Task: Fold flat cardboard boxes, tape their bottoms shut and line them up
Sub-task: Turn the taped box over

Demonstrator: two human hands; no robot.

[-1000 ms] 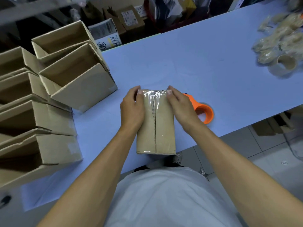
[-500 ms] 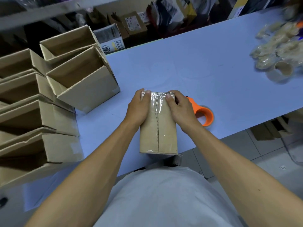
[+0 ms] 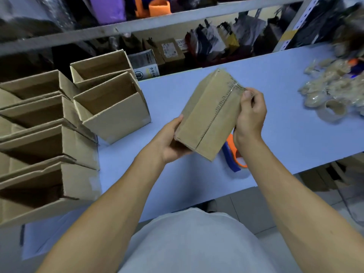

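The person holds a small cardboard box [image 3: 209,117] up off the blue table [image 3: 275,134], tilted, with its taped bottom turned toward the camera and a strip of clear tape running along the centre seam. The left hand [image 3: 169,142] grips the box's lower left corner, thumb along the side wall and fingers curled underneath. The right hand [image 3: 250,117] clamps the upper right edge, thumb pressed on the tape end near the seam and fingers wrapped round the far side. Below the box, on the table just beside the right wrist, lies an orange and blue tape dispenser [image 3: 233,156], partly hidden by the box and arm. On the left side of the table stand finished open boxes [image 3: 59,134], packed close together in rows with their openings facing up and to the left. At the far right of the table lies a heap of clear-wrapped beige items [image 3: 331,85] and a nearly spent tape roll [image 3: 334,109]. Behind the table, metal shelving [image 3: 137,26] holds parcels, bags and cartons.
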